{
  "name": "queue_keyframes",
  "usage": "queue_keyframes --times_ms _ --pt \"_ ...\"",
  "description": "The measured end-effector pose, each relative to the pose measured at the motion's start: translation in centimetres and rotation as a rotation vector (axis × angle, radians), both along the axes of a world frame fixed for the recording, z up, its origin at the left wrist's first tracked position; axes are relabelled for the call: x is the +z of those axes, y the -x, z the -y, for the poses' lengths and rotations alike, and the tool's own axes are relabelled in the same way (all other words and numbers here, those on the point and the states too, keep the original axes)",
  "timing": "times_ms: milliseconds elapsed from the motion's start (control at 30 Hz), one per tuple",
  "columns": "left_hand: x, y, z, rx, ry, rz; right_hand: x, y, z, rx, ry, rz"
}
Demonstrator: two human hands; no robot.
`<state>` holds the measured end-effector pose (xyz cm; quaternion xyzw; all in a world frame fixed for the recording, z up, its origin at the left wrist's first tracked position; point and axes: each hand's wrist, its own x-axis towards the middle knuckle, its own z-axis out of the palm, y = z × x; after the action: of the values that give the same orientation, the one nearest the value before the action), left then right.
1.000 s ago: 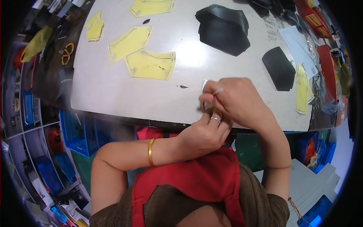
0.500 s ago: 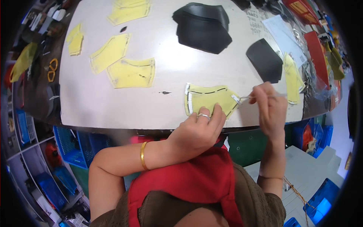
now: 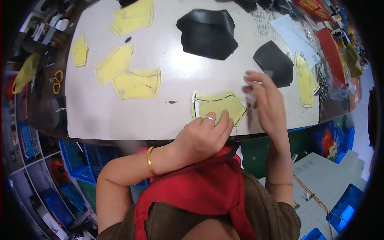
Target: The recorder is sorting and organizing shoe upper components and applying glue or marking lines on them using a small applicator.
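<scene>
A yellow translucent template point(image 3: 216, 107) lies at the table's near edge, with dark dashed slot lines along its edges and white tape at its left side and right tip. My left hand point(image 3: 206, 130), wearing a ring, holds it down with bent fingers pressed on its near part, which they hide. My right hand point(image 3: 266, 102) is raised just off the template's right tip. Its fingers are curled and smeared by motion. A faint greyish streak at them fits a thin pen-like tool, though its shape is blurred.
More yellow templates point(image 3: 138, 85) lie on the left of the white table point(image 3: 120, 118). A stack of black sheet pieces point(image 3: 208, 38) sits at the far middle, and a single black piece point(image 3: 276, 64) beyond my right hand. White paper point(image 3: 294, 38) and a red box point(image 3: 331, 54) are far right.
My right hand has lifted and shifted left, toward the template's right tip, and the thin tool it held there is now blurred. My left hand stays on the template. The whole view has shifted slightly.
</scene>
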<state>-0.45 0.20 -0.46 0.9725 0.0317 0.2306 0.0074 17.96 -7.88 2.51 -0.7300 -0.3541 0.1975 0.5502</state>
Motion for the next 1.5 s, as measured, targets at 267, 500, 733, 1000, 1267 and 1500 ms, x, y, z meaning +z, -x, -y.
queue_keyframes --times_ms 267,500,733,1000,1267,1500 --pt "-1.0 -1.5 -5.3 -0.116 0.015 0.138 1.6 -5.6 1.2 0.157 0.165 0.07" --pt "-0.8 -0.7 -7.6 -0.021 0.163 -0.188 -0.3 -11.8 1.6 -0.198 0.012 0.54" --pt "0.0 3.1 -3.7 -0.062 0.4 0.142 -1.0 -2.3 0.3 0.262 0.169 0.206" --pt "-1.7 3.9 -3.0 -0.015 0.473 0.174 -2.6 -0.1 0.0 0.297 0.277 0.303" --pt "-0.6 3.2 -2.5 0.01 0.34 0.065 -2.0 -1.1 -0.2 0.337 0.405 0.305" --pt "1.7 2.2 -2.6 0.003 0.192 -0.198 -1.5 -2.3 2.0 0.307 0.339 0.326"
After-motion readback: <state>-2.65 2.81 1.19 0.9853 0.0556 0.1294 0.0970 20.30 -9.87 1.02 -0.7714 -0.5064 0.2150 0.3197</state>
